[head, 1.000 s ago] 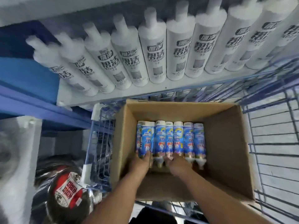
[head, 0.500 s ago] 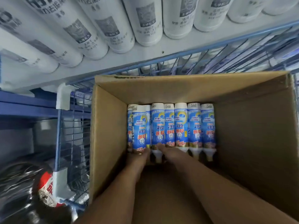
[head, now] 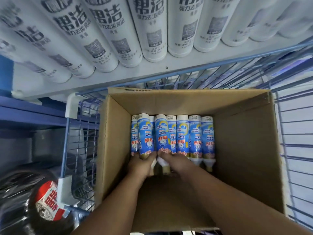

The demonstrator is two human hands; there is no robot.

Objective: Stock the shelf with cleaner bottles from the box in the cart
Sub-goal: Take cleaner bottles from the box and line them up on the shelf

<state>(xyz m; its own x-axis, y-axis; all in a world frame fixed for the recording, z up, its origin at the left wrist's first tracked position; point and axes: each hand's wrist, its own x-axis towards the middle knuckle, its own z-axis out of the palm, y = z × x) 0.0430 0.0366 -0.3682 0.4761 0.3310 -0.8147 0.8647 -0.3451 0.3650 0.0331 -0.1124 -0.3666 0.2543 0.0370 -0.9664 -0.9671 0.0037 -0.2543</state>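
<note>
While cardboard box [head: 245,150] walls (matte) surround them, both hands grip glossy cylindrical bottles [head: 183,134].

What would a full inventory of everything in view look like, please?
Blue bottles: at least seven, blue and white, lying in a row in the box.
Box: one, brown cardboard, open, in the cart.
Cart: one, blue wire, below the shelf.
White bottles: a row, white, on the shelf.
Shelf: one, pale grey.
Left hand: grips a blue bottle's neck end.
Right hand: grips the next bottle's neck end.
</note>
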